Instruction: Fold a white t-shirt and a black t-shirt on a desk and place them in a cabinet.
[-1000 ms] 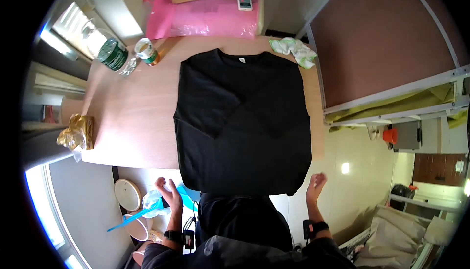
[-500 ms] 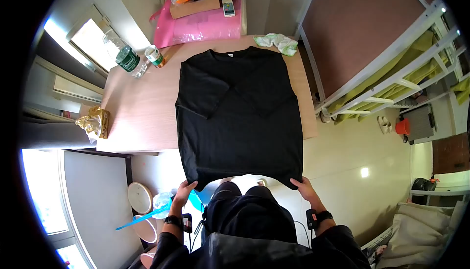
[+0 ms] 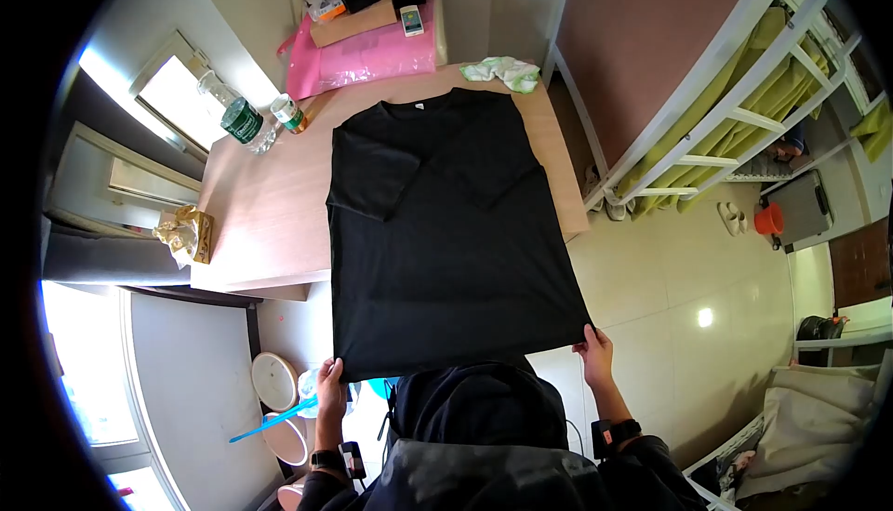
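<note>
A black T-shirt [image 3: 446, 241] lies spread out on the wooden table [image 3: 265, 204], its neckline toward the far side and both sleeves folded inward over the chest. The lower part hangs past the table's near edge, stretched taut between my hands. My left hand [image 3: 329, 386] pinches the hem's left corner. At the right corner, my right hand [image 3: 595, 351] grips the hem between thumb and fingers. Dark bands with small boxes are strapped on both wrists.
A plastic bottle [image 3: 246, 125], a cup [image 3: 288, 113] and a tissue box [image 3: 193, 234] stand on the table's left. A white-green cloth [image 3: 502, 74] and a pink package [image 3: 363, 65] lie at the back. A bunk bed frame [image 3: 735, 130] rises at right.
Both hands have pulled the hem outward; its sagging edge is now straight and taut, nearer my body. The view has turned slightly.
</note>
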The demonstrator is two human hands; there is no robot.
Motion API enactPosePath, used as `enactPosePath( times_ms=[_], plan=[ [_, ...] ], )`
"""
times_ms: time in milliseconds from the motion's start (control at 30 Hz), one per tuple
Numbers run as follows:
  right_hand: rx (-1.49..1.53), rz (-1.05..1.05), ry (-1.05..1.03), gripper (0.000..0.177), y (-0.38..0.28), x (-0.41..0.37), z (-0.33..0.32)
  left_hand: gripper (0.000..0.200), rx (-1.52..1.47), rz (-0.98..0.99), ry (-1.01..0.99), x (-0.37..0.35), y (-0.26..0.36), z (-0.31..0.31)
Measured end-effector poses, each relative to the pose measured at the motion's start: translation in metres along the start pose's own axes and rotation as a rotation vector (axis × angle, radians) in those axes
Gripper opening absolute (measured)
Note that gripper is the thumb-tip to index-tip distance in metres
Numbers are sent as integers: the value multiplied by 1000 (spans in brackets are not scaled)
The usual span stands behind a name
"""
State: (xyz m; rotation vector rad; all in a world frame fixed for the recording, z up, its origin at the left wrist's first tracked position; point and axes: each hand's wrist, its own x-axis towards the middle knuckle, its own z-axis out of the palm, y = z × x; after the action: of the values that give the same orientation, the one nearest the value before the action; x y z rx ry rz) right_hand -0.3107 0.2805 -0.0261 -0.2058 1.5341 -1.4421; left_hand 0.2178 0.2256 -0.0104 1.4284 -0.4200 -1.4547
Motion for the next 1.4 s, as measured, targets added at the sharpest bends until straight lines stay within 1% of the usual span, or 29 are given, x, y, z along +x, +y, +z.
enactPosePath(
  times_ms=[33,67,133,167,200,267,300,333,433,467,500,567,600,667,700,733,767,800,867,900,933,967,1000,1067,1133,1200,1267,1333,1400],
  plan=[
    [2,0,-1,20,0,-2,-1,8,7,5,86,-10,6,8],
    [-34,-23,8,17,0,-6,-3,8,8,7,88,-18,10,11],
    [-70,-43,12,14,-11,-20,1,8,10,65,46,-33,19,14],
    [-18,-66,-24,12,-21,-31,3,7,9,74,-20,-39,25,15],
    [35,-89,-60,12,-32,-39,6,7,9,76,-15,-41,27,14],
    [36,-92,-102,18,-39,-43,-1,9,0,46,-61,-42,34,5],
    [31,-92,-198,21,-39,-42,-12,18,12,91,-38,-41,34,-6],
    [28,-91,-293,24,-43,-43,-16,18,15,92,-36,-48,46,2],
    [16,-150,-450,29,-84,-57,-7,52,-113,89,-301,-62,75,9],
    [-28,-197,-474,30,-95,-60,0,53,-89,130,-304,-66,84,23],
    [-30,-196,-473,30,-99,-55,-2,53,-42,157,-276,-67,91,28],
    [-507,-326,-311,28,-109,-45,-10,48,54,229,-254,-62,100,30],
    [-509,-327,-312,28,-111,-40,-10,44,259,337,-168,-59,103,25],
    [-411,-480,-212,26,-113,-30,-10,38,551,536,-354,-37,104,-16],
    [-460,-539,-223,24,-118,-25,-10,38,551,535,-352,-38,107,-12],
    [-461,-539,-226,24,-121,-24,-8,34,665,638,-293,-39,112,-8],
    [-524,-665,-184,22,-124,-23,-6,31,779,741,-232,-40,118,-4],
    [-585,-792,-141,21,-127,-22,-3,31,778,741,-226,-50,126,12],
    [-514,-799,-218,19,-126,-18,-8,20,678,672,-102,-74,138,48],
    [-519,-809,-304,19,-135,-25,-5,20,659,598,-191,-73,136,34],
    [-522,-821,-387,19,-139,-29,-2,20,659,597,-188,-73,130,19],
    [-454,-742,-474,17,-136,-32,-9,20,577,527,-222,-74,123,6],
    [-456,-740,-473,17,-135,-36,-14,21,497,454,-257,-76,121,7],
    [-546,-601,-572,13,-135,-44,-22,20,505,405,-221,-85,120,10],
    [-570,-637,-547,12,-134,-54,-26,22,476,384,-273,-91,119,7],
    [-553,-440,-521,11,-134,-58,-33,25,496,383,-249,-93,120,8],
    [-515,-484,-519,11,-134,-55,-32,29,463,411,-255,-91,121,10],
    [-503,-478,-374,9,-130,-51,-34,30,441,479,-229,-85,124,16],
    [-475,-517,-332,8,-131,-45,-27,28,457,484,-94,-81,127,15]
  ],
)
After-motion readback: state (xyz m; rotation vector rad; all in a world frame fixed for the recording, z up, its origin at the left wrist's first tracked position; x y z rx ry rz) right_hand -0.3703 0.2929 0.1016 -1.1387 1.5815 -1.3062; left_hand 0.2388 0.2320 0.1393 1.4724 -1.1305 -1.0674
